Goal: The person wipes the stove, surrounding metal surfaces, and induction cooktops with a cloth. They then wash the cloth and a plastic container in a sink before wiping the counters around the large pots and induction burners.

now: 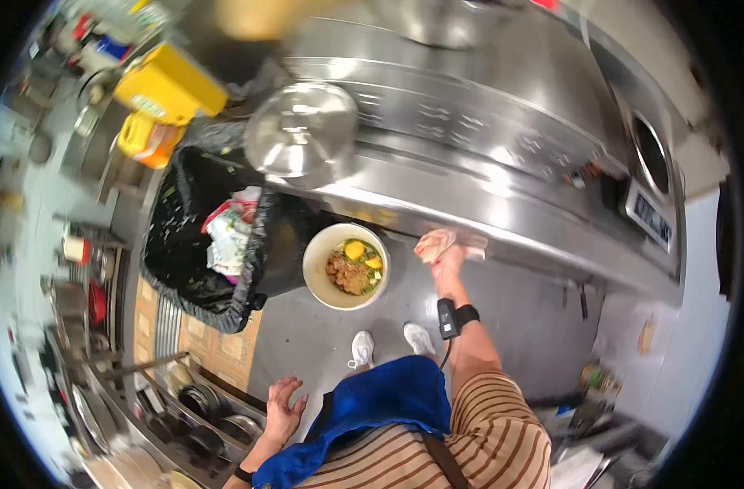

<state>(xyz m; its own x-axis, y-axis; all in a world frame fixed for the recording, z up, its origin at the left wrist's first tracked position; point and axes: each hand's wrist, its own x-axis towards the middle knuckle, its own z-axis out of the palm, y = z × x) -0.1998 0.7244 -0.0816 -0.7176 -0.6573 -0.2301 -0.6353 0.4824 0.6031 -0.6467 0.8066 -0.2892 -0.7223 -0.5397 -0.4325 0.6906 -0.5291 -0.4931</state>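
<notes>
Striped tan-and-brown shirt (502, 407), blue apron (380, 399), white shoes (362, 349), black wristbands (468, 314), thin dark cable (448, 354)

Head camera, worn on person's head | faces forward, steeply down | wide curved view, dark-edged | near: blue apron (380, 397), left hand (284, 410) | middle: right hand (448, 265), grey floor (518, 334) | far: steel bench (421, 191) | left: black bin liner (176, 244) | right: pale wall (690, 326)

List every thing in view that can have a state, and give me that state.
Right hand: closed on a pinkish item
Left hand: empty, loosely open
White bucket: uncovered, partly filled with brown and yellow food
Black-lined bin: open, discarded wrappers inside
Display panel: reading too small to tell
</notes>
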